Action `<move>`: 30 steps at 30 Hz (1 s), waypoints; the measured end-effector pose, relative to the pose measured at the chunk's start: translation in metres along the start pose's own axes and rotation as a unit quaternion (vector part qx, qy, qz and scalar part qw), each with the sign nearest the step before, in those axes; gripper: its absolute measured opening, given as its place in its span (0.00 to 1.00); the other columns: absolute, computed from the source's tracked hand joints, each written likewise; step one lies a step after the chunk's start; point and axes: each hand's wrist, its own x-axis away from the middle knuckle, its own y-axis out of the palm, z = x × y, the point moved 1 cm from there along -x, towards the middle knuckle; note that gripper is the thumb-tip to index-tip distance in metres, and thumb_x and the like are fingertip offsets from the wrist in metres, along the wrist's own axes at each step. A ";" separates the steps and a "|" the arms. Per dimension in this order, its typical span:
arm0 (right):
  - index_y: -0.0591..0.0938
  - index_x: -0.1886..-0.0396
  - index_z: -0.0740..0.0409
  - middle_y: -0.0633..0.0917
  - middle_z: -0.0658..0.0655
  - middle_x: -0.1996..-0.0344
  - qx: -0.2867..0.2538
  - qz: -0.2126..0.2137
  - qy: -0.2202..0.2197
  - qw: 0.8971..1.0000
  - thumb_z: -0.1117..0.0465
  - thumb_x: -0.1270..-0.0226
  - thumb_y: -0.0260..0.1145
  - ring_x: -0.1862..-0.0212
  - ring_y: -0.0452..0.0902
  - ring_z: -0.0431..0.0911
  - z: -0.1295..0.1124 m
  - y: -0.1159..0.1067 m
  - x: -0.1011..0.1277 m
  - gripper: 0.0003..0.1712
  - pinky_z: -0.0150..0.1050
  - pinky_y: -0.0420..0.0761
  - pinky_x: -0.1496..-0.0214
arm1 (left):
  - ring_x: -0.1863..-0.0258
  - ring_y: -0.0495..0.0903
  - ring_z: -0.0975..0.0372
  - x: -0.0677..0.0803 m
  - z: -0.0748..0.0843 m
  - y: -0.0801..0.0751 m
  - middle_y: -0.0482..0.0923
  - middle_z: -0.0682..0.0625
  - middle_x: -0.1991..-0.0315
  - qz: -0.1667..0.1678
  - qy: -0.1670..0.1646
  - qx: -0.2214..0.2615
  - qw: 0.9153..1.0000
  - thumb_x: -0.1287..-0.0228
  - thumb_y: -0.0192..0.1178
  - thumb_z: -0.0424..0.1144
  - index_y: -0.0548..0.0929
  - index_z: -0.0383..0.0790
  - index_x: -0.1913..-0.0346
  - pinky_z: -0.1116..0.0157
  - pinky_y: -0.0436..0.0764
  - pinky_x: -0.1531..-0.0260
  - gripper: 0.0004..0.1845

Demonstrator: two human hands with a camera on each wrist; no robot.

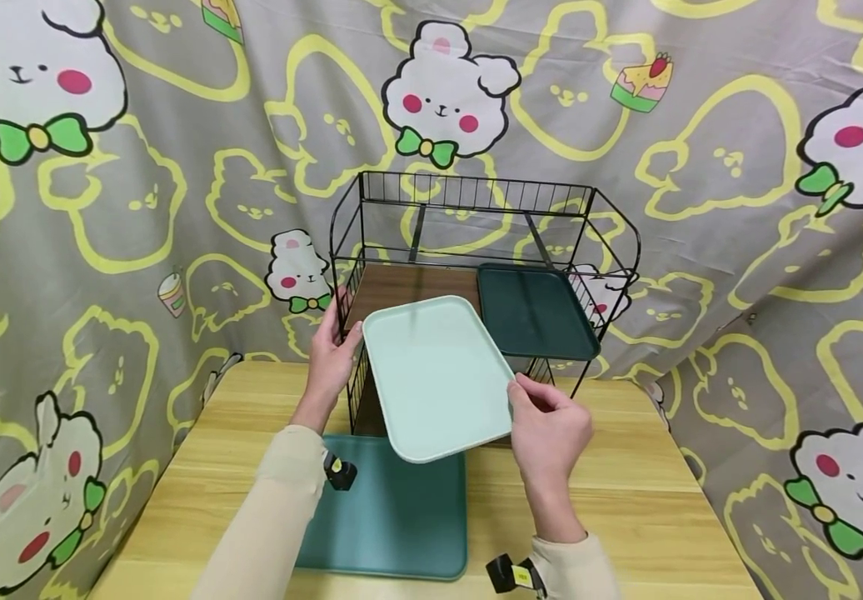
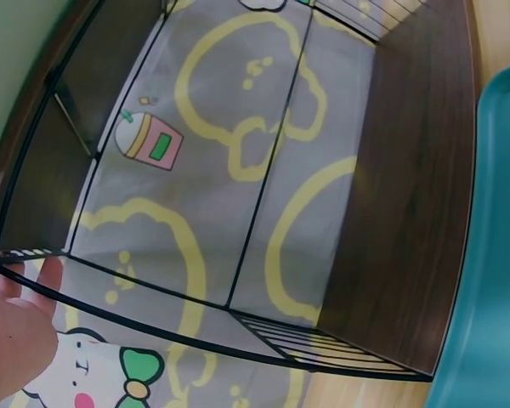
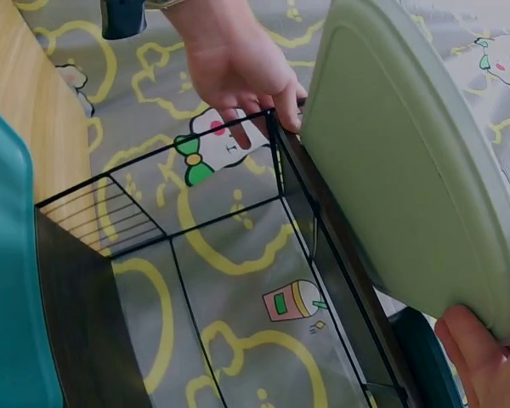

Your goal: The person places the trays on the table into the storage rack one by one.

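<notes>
A pale mint tray (image 1: 439,375) is held tilted in front of a two-tier black wire rack (image 1: 476,268) with brown boards. My right hand (image 1: 549,425) pinches the tray's right edge, thumb on top and fingers beneath; its underside shows in the right wrist view. At the rack's left front corner, my left hand (image 1: 331,360) holds the frame, its fingers behind the side wires and its thumb close to the tray's left edge. Whether that thumb touches the tray, I cannot tell. A dark green tray (image 1: 536,312) lies on the right part of the upper board (image 1: 409,287).
On the wooden table (image 1: 626,467), a larger teal tray (image 1: 401,525) lies in front of the rack, partly under my left forearm. A patterned grey curtain (image 1: 236,167) hangs behind and along both sides. The lower board (image 2: 408,204) shows between the wire sides.
</notes>
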 end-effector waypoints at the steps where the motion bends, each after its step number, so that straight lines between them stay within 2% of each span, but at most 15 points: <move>1: 0.96 0.66 0.58 0.94 0.61 0.67 -0.003 0.003 0.000 1.000 0.64 0.39 0.79 0.74 0.83 0.29 0.000 0.002 0.001 0.04 0.23 0.81 0.71 | 0.15 0.56 0.62 0.000 0.000 0.000 0.59 0.54 0.15 -0.004 0.002 0.001 1.000 0.17 0.54 0.36 0.56 0.54 0.14 0.56 0.56 0.14 0.36; 5: 0.96 0.65 0.59 0.94 0.62 0.68 -0.008 0.011 0.000 1.000 0.64 0.38 0.78 0.75 0.81 0.31 -0.002 0.011 0.006 0.04 0.24 0.80 0.71 | 0.14 0.53 0.63 0.001 -0.001 -0.004 0.56 0.56 0.14 -0.021 0.002 0.000 1.000 0.15 0.51 0.37 0.54 0.59 0.14 0.57 0.55 0.14 0.35; 12: 0.95 0.64 0.61 0.94 0.62 0.67 -0.013 0.029 0.038 0.999 0.64 0.37 0.77 0.73 0.80 0.33 -0.003 0.029 0.008 0.05 0.24 0.80 0.71 | 0.14 0.51 0.63 0.000 0.000 -0.007 0.52 0.56 0.13 -0.047 -0.003 0.013 0.999 0.14 0.47 0.36 0.52 0.58 0.13 0.56 0.57 0.15 0.34; 15: 0.96 0.64 0.60 0.94 0.61 0.67 -0.018 0.036 0.055 0.998 0.64 0.37 0.76 0.73 0.81 0.34 -0.004 0.037 0.008 0.05 0.25 0.79 0.70 | 0.14 0.51 0.63 0.000 -0.001 -0.007 0.52 0.57 0.13 -0.046 -0.007 0.011 0.999 0.13 0.46 0.36 0.52 0.58 0.13 0.56 0.57 0.15 0.33; 19: 0.96 0.66 0.59 0.94 0.61 0.68 -0.022 0.047 0.054 0.997 0.65 0.37 0.76 0.73 0.81 0.36 -0.009 0.047 0.006 0.04 0.27 0.79 0.71 | 0.14 0.51 0.63 0.000 -0.001 -0.007 0.52 0.57 0.13 -0.041 -0.010 0.009 0.999 0.13 0.46 0.37 0.51 0.56 0.13 0.56 0.57 0.15 0.33; 22: 0.96 0.67 0.58 0.94 0.61 0.69 -0.019 0.055 0.054 0.997 0.65 0.38 0.75 0.71 0.84 0.41 -0.011 0.056 0.002 0.05 0.28 0.79 0.70 | 0.14 0.51 0.63 0.001 0.000 -0.009 0.51 0.56 0.13 -0.042 -0.010 0.009 0.999 0.13 0.45 0.38 0.51 0.54 0.13 0.55 0.57 0.15 0.33; 26: 0.96 0.66 0.58 0.94 0.61 0.67 -0.021 0.046 0.064 0.997 0.63 0.38 0.76 0.66 0.87 0.49 -0.011 0.062 -0.001 0.05 0.28 0.79 0.68 | 0.14 0.51 0.64 0.001 0.001 -0.009 0.51 0.56 0.13 -0.045 -0.010 0.012 0.999 0.13 0.45 0.37 0.51 0.53 0.13 0.56 0.56 0.14 0.33; 30: 0.96 0.61 0.57 0.94 0.61 0.65 -0.027 0.011 0.069 0.997 0.60 0.38 0.78 0.66 0.85 0.44 -0.009 0.058 -0.002 0.08 0.27 0.80 0.66 | 0.14 0.52 0.64 0.001 0.002 -0.007 0.52 0.55 0.13 -0.047 -0.011 0.015 0.999 0.13 0.46 0.36 0.52 0.56 0.13 0.57 0.57 0.15 0.33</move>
